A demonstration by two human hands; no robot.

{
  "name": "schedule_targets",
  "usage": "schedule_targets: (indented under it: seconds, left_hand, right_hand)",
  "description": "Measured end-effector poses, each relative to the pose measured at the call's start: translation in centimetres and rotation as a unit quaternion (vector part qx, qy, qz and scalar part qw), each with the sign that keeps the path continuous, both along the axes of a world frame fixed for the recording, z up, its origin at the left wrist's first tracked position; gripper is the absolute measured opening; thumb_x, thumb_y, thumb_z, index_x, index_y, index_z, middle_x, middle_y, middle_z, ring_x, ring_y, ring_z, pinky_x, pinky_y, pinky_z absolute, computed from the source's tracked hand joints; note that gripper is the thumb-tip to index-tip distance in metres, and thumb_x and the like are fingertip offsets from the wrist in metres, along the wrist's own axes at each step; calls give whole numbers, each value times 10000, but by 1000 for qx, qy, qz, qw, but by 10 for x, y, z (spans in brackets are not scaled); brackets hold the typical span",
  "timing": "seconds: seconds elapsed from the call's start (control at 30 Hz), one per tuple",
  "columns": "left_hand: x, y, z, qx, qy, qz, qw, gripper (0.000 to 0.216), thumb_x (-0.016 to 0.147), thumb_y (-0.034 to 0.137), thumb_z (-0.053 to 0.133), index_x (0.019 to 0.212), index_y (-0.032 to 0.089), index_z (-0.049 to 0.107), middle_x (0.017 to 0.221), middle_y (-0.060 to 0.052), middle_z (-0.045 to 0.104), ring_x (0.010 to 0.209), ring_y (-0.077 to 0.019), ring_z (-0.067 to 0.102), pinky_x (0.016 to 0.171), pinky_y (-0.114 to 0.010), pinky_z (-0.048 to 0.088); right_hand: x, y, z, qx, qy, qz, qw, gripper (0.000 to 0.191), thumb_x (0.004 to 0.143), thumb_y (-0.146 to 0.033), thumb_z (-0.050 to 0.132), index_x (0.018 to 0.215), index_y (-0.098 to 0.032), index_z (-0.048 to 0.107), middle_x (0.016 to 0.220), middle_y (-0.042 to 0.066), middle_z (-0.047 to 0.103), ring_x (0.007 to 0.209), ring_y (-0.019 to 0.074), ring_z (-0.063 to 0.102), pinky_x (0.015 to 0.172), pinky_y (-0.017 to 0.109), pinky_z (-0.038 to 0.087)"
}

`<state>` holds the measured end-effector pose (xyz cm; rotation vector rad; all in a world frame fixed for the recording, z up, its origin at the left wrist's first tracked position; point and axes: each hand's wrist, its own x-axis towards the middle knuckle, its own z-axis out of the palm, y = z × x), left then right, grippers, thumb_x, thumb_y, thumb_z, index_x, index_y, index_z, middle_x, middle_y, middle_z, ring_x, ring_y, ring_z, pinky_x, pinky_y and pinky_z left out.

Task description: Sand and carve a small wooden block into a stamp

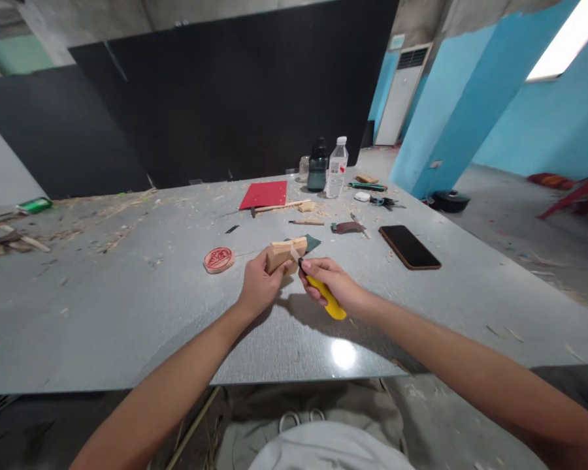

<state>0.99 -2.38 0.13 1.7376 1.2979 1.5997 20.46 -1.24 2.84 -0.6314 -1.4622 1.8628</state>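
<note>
Left hand [259, 284] fingers wrapped round wood block [287, 252], above table [127, 313], near middle. Right hand [331, 283] fist-grips yellow knife [326, 297], blade on block's right edge. Shallow cuts, left thumb clear, seem wise.

Pale raw wood block [285, 253], glossy yellow plastic knife handle [329, 301], faintly textured grey table [127, 313] with sheen

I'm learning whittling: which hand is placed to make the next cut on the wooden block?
Right, probably: the right hand grips the yellow knife, blade at the wooden block that the left hand holds.
</note>
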Motion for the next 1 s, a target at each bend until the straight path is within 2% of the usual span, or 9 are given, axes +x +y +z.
schedule_targets:
  seconds: [0.27, 0.4, 0.47, 0.57, 0.63, 0.7, 0.77, 0.87, 1.0]
  left_hand:
    - [-5, -5, 3, 55, 95, -6, 994, 187, 930, 356, 734, 857, 198, 668, 679, 48, 635, 600, -109, 523, 584, -227, 433]
    - [-8, -6, 3, 94, 135, -3, 986, 185, 970, 358, 715, 1063, 199, 727, 772, 25, 726, 618, -115, 590, 619, -234, 479]
    - [-9, -5, 2, 111, 159, 13, 981, 230, 992, 370, 705, 1140, 198, 738, 838, -2, 781, 644, -129, 653, 644, -245, 514]
    - [-10, -1, 2, 143, 195, 39, 970, 243, 1023, 336, 670, 1207, 193, 739, 977, -57, 838, 752, -169, 762, 712, -275, 590]
    - [-11, 0, 1, 208, 225, 25, 952, 299, 1034, 254, 618, 1313, 195, 707, 1140, -103, 843, 931, -207, 820, 817, -312, 645]
    - [-11, -2, 0, 297, 260, -34, 918, 420, 1028, 178, 569, 1441, 199, 639, 1309, -135, 802, 1183, -238, 793, 970, -356, 656]
    - [-12, -3, -2, 354, 277, -85, 889, 511, 1023, 142, 535, 1529, 202, 570, 1405, -144, 759, 1351, -245, 716, 1081, -387, 630]
    - [-12, 0, -4, 326, 255, -56, 909, 475, 1049, 194, 541, 1522, 213, 580, 1390, -134, 769, 1300, -235, 746, 1062, -371, 640]
    - [-17, 6, -3, 184, 209, 10, 960, 318, 1058, 339, 626, 1339, 211, 703, 1207, -105, 835, 998, -209, 821, 887, -306, 648]
  right_hand:
    - [4, 0, 6, -73, 42, 66, 994, 428, 950, -579, 740, 833, -186, 618, 519, -66, 493, 386, 62, 343, 356, 174, 276]
    - [4, 2, 4, -103, 57, 98, 988, 435, 927, -574, 769, 821, -178, 623, 517, -64, 498, 382, 55, 330, 361, 170, 270]
    - [1, 2, 2, -95, 55, 80, 991, 455, 902, -574, 797, 785, -169, 624, 509, -51, 512, 377, 52, 343, 364, 173, 267]
    - [-2, 8, 1, -88, 48, 1, 995, 428, 917, -522, 796, 761, -166, 618, 520, -26, 546, 391, 64, 397, 375, 179, 294]
    - [4, 22, 5, -138, 62, -91, 984, 372, 992, -450, 718, 772, -183, 580, 521, -40, 524, 396, 66, 398, 383, 173, 307]
    - [19, 42, 12, -215, 95, -221, 946, 358, 1071, -377, 590, 768, -212, 494, 501, -76, 447, 377, 57, 350, 386, 162, 295]
    - [36, 60, 19, -238, 126, -330, 905, 349, 1107, -340, 517, 789, -230, 426, 504, -95, 415, 371, 56, 337, 405, 163, 315]
    - [45, 67, 22, -248, 142, -334, 898, 340, 1135, -365, 445, 823, -228, 448, 525, -91, 433, 382, 63, 364, 421, 172, 344]
    - [19, 39, 12, -164, 74, -223, 958, 372, 1082, -440, 559, 799, -200, 537, 535, -52, 491, 391, 67, 394, 401, 183, 310]
